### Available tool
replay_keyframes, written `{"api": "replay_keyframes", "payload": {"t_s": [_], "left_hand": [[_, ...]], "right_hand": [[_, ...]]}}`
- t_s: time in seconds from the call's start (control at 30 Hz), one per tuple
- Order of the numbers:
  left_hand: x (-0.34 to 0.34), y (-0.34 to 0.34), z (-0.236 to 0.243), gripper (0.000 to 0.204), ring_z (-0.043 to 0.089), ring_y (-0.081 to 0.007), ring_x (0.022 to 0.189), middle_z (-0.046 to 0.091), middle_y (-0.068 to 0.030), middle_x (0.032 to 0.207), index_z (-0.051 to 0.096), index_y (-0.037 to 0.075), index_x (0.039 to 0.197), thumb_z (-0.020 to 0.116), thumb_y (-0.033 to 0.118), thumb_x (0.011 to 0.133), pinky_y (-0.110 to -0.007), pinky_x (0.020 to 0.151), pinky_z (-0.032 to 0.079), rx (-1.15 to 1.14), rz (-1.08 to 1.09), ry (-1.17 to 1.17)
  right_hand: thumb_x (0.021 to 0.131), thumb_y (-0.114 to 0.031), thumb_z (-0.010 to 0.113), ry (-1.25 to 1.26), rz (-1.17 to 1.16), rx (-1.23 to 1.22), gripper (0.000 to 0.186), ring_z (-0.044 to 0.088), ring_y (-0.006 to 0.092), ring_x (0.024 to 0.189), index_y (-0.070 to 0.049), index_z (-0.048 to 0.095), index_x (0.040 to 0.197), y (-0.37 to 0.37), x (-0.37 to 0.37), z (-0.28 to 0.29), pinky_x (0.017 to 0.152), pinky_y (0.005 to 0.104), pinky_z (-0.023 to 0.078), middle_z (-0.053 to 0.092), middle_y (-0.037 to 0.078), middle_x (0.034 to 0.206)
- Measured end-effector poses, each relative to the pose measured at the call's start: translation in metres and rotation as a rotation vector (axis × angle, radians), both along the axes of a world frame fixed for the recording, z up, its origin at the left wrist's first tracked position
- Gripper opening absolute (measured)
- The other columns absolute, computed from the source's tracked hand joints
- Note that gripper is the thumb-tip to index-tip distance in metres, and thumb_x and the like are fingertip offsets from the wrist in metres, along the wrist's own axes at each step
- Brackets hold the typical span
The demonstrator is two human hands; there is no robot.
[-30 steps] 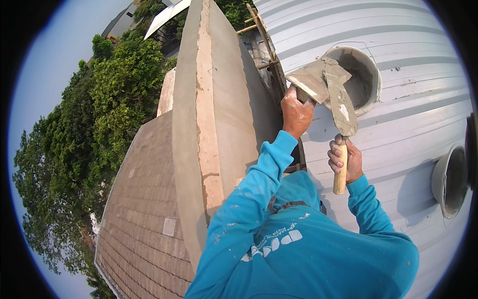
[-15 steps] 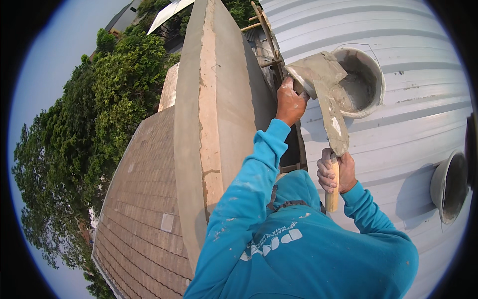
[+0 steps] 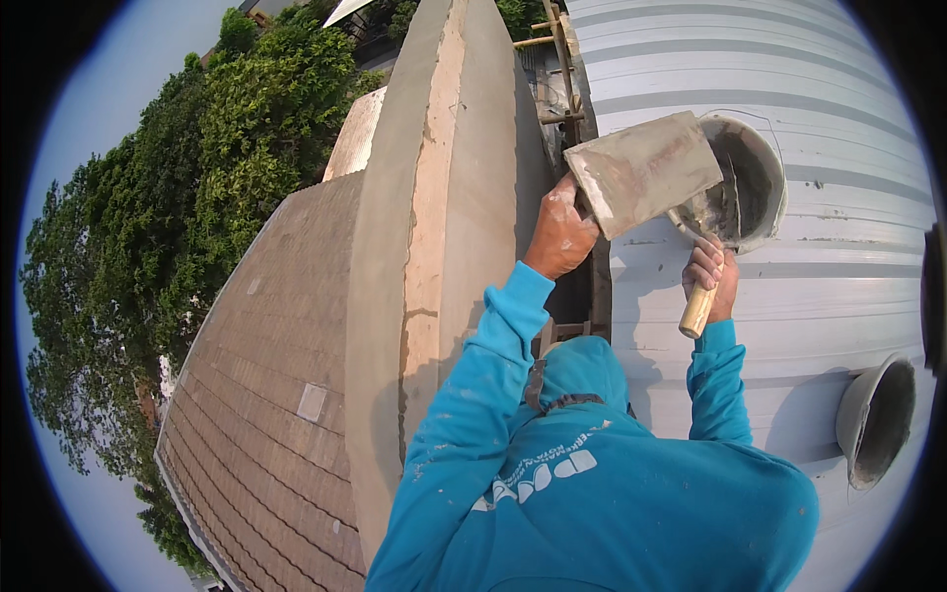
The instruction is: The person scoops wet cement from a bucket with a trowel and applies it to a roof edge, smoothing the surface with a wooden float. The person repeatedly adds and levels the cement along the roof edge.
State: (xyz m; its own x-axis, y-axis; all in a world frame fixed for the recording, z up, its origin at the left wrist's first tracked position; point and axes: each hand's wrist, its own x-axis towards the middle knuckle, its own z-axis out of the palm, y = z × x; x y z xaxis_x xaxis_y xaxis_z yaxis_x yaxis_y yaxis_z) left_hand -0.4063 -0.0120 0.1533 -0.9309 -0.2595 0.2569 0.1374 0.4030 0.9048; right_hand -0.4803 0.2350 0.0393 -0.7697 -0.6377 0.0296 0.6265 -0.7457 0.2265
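My left hand (image 3: 562, 235) is closed at the near left edge of a mortar hawk (image 3: 646, 173), a flat rectangular board smeared with grey mortar; its grip is hidden. My right hand (image 3: 718, 281) is wrapped round the wooden handle of a trowel (image 3: 696, 311). The trowel's blade reaches into a mortar bucket (image 3: 777, 202), where wet grey mortar coats the inside. The hawk's right end overlaps the bucket's left rim. Left of my left hand stands a wall (image 3: 429, 217) with smooth grey plaster on both sides of a rough, lighter strip along its top.
Under the bucket lies a ribbed white metal roof (image 3: 681, 89). A second bucket (image 3: 878, 424) lies tilted at the right. Bamboo poles (image 3: 552, 39) stand in the gap beyond the wall. A brown tiled roof (image 3: 266, 365) and trees (image 3: 247, 128) lie to the left.
The trowel has moved off the hawk's surface, away from me, and its blade is now in the bucket. The lump of mortar on the hawk is gone, leaving its face thinly smeared.
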Motion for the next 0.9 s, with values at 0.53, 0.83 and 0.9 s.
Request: {"api": "replay_keyframes", "payload": {"t_s": [0.53,0.83,0.9], "left_hand": [[0.148,-0.028,-0.053,0.049,0.056,-0.0156,0.110,0.062,-0.0122,0.124,0.052,-0.005,0.127,0.071,0.014,0.087,-0.030,0.099,0.045,0.731,0.400,0.254],[0.217,-0.027,-0.068,0.054,0.056,-0.0199,0.120,0.057,-0.0112,0.132,0.047,0.000,0.136,0.070,0.011,0.090,-0.035,0.105,0.049,1.053,0.433,0.354],[0.226,-0.024,-0.069,0.056,0.057,-0.0205,0.120,0.057,-0.0113,0.133,0.047,0.000,0.136,0.073,0.011,0.088,-0.036,0.104,0.049,1.025,0.472,0.318]], "right_hand": [[0.092,-0.036,0.054,-0.278,-0.258,0.665,0.068,0.055,0.0387,0.112,0.012,0.033,0.136,-0.052,-0.035,0.004,0.095,0.0500,0.051,0.049,0.023,0.125],[0.095,-0.033,0.037,-0.207,-0.158,0.640,0.067,0.038,0.0368,0.141,0.001,0.022,0.151,-0.076,0.016,0.019,0.117,0.0598,0.028,0.038,0.018,0.153],[0.094,-0.030,0.038,-0.175,-0.150,0.605,0.067,0.037,0.0369,0.142,0.002,0.024,0.150,-0.073,0.014,0.010,0.117,0.0600,0.027,0.038,0.019,0.153]]}}
